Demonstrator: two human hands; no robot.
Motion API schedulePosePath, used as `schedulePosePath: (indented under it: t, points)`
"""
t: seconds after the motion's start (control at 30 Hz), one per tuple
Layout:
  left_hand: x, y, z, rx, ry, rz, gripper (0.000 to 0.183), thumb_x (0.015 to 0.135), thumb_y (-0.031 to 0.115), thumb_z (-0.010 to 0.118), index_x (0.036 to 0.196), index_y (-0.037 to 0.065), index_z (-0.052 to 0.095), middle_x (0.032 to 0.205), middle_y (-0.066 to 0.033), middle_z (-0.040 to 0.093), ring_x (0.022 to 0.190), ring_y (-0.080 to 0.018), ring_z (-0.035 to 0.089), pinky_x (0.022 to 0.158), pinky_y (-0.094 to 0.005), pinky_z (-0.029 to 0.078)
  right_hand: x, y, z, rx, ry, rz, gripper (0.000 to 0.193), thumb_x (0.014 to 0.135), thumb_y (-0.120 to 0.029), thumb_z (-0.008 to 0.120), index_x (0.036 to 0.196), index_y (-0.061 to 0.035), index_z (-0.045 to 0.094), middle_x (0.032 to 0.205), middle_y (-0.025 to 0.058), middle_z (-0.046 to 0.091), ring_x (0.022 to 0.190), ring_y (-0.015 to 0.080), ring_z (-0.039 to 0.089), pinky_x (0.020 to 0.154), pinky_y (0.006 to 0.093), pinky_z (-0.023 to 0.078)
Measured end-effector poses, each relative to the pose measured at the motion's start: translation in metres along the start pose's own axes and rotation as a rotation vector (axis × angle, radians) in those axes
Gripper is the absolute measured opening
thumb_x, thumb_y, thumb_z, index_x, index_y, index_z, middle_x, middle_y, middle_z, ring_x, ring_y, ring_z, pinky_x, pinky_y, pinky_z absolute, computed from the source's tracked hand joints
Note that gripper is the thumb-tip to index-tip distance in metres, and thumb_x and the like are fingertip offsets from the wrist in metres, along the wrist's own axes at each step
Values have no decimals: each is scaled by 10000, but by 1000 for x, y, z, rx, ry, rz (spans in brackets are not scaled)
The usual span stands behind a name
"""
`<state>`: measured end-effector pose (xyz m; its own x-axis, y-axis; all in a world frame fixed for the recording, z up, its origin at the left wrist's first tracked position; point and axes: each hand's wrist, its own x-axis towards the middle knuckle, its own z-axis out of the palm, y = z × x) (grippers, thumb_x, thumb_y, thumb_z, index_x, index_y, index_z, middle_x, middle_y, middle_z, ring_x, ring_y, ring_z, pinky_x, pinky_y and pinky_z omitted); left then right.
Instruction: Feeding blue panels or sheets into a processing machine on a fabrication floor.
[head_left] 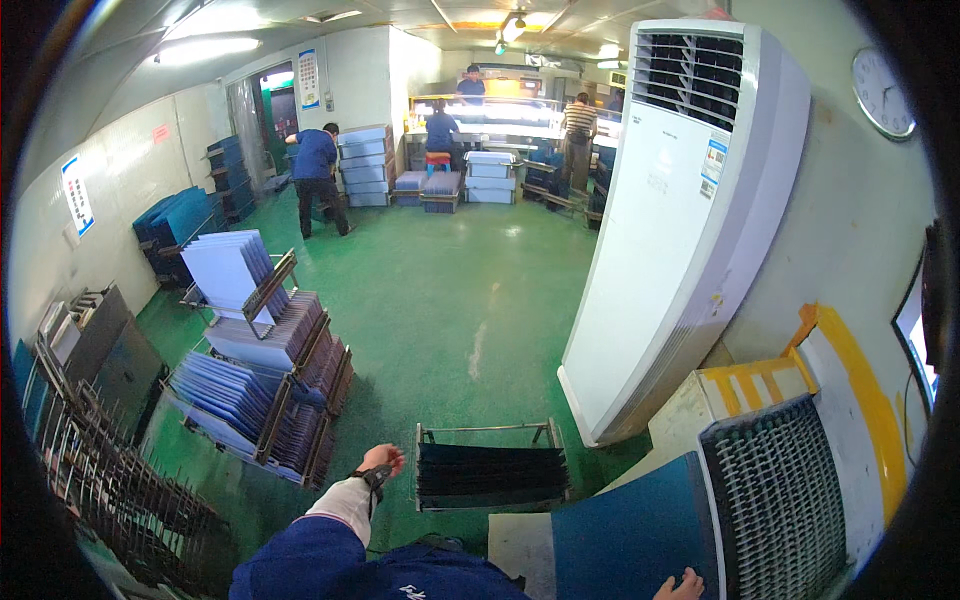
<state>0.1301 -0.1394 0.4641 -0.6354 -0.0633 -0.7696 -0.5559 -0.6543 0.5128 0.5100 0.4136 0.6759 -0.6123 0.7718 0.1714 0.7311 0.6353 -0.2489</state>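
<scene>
My left hand [383,461] hangs in the air left of a metal rack [490,428] on the floor. Its fingers are loosely bent and apart, with nothing seen in them. Several dark sheets [490,475] stand close together in that rack. At the lower edge my right hand [681,586] is partly cut off by the picture. Its fingers are spread at the near edge of a flat dark blue sheet [635,525] on the worktop; whether they touch it I cannot tell. Beside the sheet lies a dark tray with rows of metal pieces [775,490].
Racks of bluish panels [235,390] are stacked on the left, near spiky metal racks [110,470]. A tall white air conditioner [650,230] stands on the right. Farther off, a person [317,165] bends beside stacked grey-blue crates [365,165]; other people are at a lit bench [500,122].
</scene>
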Motion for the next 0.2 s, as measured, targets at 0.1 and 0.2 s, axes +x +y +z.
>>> schedulePosePath:
  t: [0.1, 0.2]
  points:
    - [-10, -11, -46, 77, 190, 120, 132, 902, 136, 505, 842, 31, 558, 763, -101, 588, 633, -251, 583, 564, -405, 525, -2, -10, -1, 11, 104, -38, 394, 871, -204, 626, 1217, -24, 565, 1196, 196, 555, 1126, 368, 502, 936, 492, 415]
    - [20, -19, -93, 107, 145, 59, 146, 897, 141, 517, 912, 8, 575, 794, -138, 605, 654, -292, 597, 570, -436, 530, 5, -20, -15, -88, 141, -8, 423, 882, -230, 627, 1253, -45, 546, 1220, 175, 544, 1159, 348, 487, 966, 473, 404]
